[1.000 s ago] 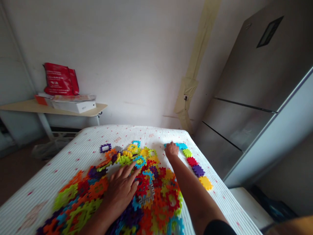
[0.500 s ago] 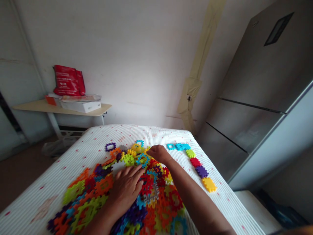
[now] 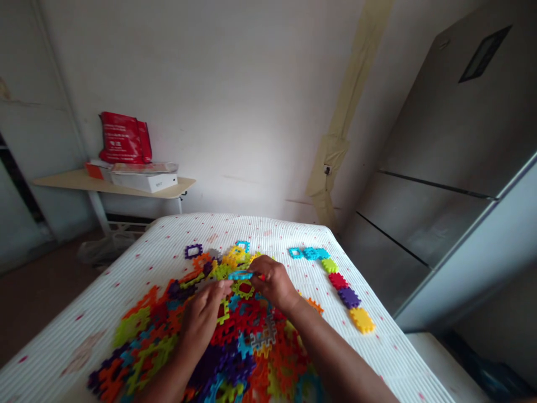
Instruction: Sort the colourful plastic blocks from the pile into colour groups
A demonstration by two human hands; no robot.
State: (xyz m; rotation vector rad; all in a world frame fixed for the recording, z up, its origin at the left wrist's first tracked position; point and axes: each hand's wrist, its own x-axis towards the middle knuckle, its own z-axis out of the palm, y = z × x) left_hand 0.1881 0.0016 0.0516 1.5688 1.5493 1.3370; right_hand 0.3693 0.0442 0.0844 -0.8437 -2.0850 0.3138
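A heap of coloured interlocking plastic tiles (image 3: 235,336) covers the near part of a white table (image 3: 146,263). My right hand (image 3: 272,282) pinches a blue open-frame tile (image 3: 240,275) and holds it a little above the heap. My left hand (image 3: 203,313) hovers over the heap with fingers partly curled, its fingertips close to a green tile (image 3: 224,311); whether it grips anything is unclear. To the right lies a joined row of tiles (image 3: 339,285): blue, green, red, purple, yellow.
A grey refrigerator (image 3: 440,168) stands right of the table. At the back left a side shelf (image 3: 109,184) carries a red bag (image 3: 123,138) and a white box (image 3: 145,181). A lone purple frame tile (image 3: 193,250) lies at the heap's far edge.
My right hand came back from the far end of the tile row to the heap and picked up a blue frame tile. My left hand rose from lying flat on the heap.
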